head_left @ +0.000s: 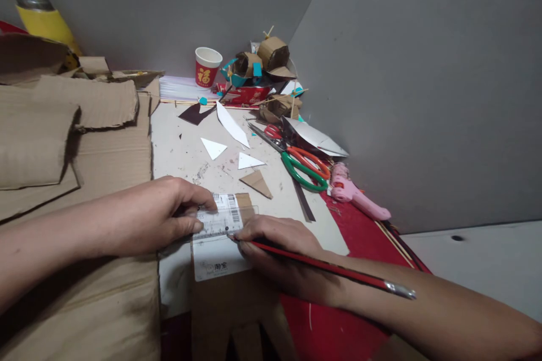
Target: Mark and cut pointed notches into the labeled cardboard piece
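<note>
My right hand is closed around a red and black pencil, its tip down at the edge of a clear ruler. With thumb and fingers, my left hand presses the ruler onto a white printed shipping label. That label is stuck to a piece of brown cardboard, which reaches toward me below my hands. Part of the ruler is hidden under my left hand.
Cardboard sheets are stacked at left. Scissors with green and orange handles and a pink glue gun lie at right. White paper scraps, a paper cup and a yellow bottle are farther back, before grey walls.
</note>
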A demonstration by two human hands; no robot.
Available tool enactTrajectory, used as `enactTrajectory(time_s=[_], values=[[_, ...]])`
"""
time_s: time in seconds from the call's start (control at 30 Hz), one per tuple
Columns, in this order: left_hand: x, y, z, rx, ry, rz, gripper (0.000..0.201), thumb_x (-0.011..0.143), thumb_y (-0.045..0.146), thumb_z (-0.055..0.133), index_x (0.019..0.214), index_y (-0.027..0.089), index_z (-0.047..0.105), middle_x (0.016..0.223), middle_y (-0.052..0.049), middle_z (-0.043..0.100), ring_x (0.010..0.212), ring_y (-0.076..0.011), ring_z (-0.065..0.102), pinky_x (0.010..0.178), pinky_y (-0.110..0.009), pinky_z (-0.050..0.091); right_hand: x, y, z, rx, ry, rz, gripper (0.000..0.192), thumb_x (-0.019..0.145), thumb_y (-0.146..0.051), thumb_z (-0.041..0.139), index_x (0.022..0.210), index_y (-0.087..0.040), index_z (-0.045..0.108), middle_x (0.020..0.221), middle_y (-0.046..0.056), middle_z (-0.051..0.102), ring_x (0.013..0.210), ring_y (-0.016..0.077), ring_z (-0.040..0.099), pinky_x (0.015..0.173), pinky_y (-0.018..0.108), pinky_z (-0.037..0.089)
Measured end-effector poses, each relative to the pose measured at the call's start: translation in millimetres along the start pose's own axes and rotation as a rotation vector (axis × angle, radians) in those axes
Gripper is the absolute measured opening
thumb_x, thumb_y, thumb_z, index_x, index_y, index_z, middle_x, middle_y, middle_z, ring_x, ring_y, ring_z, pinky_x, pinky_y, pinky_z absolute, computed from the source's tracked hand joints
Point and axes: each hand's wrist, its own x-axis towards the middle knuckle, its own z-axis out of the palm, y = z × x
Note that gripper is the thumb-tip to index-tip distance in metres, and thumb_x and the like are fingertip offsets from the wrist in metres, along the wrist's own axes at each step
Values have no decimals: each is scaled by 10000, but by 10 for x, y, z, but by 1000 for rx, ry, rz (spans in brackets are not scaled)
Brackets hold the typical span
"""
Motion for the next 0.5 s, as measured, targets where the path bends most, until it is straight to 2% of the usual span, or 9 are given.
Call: enactTrajectory(time_s=[0.5], values=[[29,-13,16,6,-2,-12,205,841,273,569,969,233,725,740,3,670,648,-158,561,603,-260,426,-4,-17,-13,25,-26,73,77,910,-156,571,911,-205,629,796,6,694,671,113,621,615,200,492]])
